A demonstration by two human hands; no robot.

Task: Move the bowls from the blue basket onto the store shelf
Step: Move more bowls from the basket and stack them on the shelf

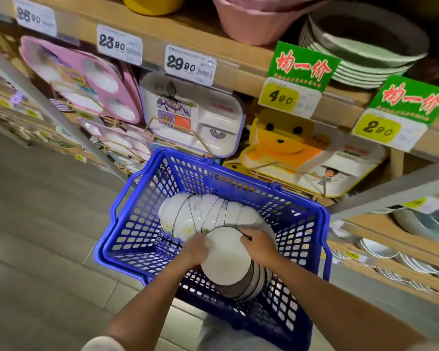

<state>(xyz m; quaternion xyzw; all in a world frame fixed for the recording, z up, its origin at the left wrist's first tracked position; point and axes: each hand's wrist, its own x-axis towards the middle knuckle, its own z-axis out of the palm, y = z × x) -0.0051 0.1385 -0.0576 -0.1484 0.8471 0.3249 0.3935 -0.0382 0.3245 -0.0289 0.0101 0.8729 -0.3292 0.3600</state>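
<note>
A blue basket (127, 224) stands on the floor in front of the store shelf (238, 79). Inside it lies a curved row of nested white bowls with thin dark rims (208, 214), tipped on their sides. Nearer to me is a second short stack of white bowls (228, 262), its top bowl facing up. My left hand (195, 249) grips the left rim of that stack. My right hand (259, 247) holds its right rim, fingers curled over the edge.
Children's divided plates (195, 115) stand upright on the middle shelf. Above them sit a stack of green-rimmed plates (365, 54) and pink bowls (259, 19). More white plates (378, 249) fill the lower shelves at right. Grey metal poles (48, 107) cross in front. Tiled floor (36, 236) lies left.
</note>
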